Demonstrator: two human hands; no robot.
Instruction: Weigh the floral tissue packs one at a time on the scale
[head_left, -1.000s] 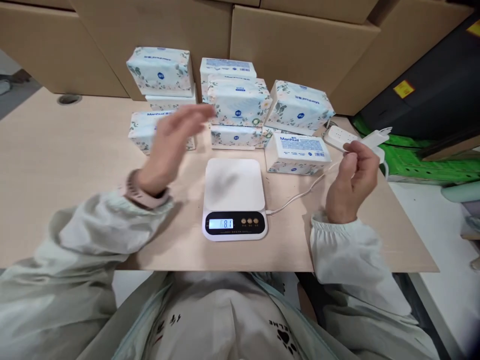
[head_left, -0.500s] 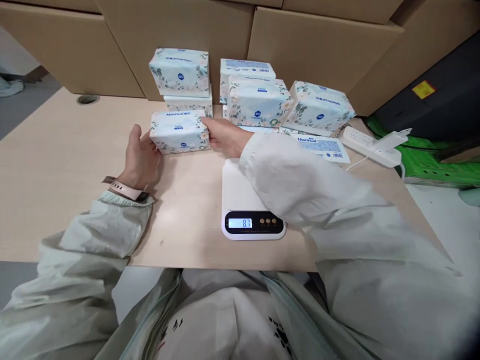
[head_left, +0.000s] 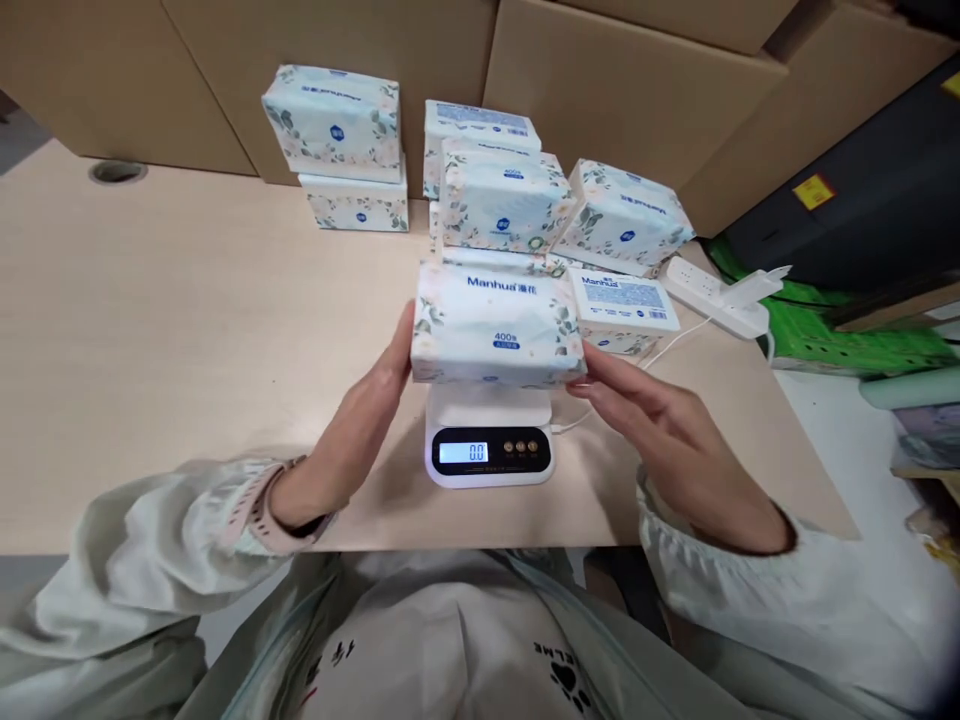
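Gripping one tissue pack (head_left: 495,320), left fingers (head_left: 396,355) and right fingers (head_left: 613,369) at its two ends, above one scale (head_left: 490,412).

Brown cardboard boxes (head_left: 622,110) along the back, white power strip (head_left: 690,284), green crate (head_left: 885,347) at right, yellow label (head_left: 814,192)

Scale pan (head_left: 489,408) — mostly obsc.

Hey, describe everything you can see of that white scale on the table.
The white scale, plastic-looking, lies flat on the wood-look table. Its black front panel has a lit display reading 0.0 and three gold-toned buttons. A white cable meets its right side. The Manhua pack held over it hides the platform's rear; whether they touch is unclear.
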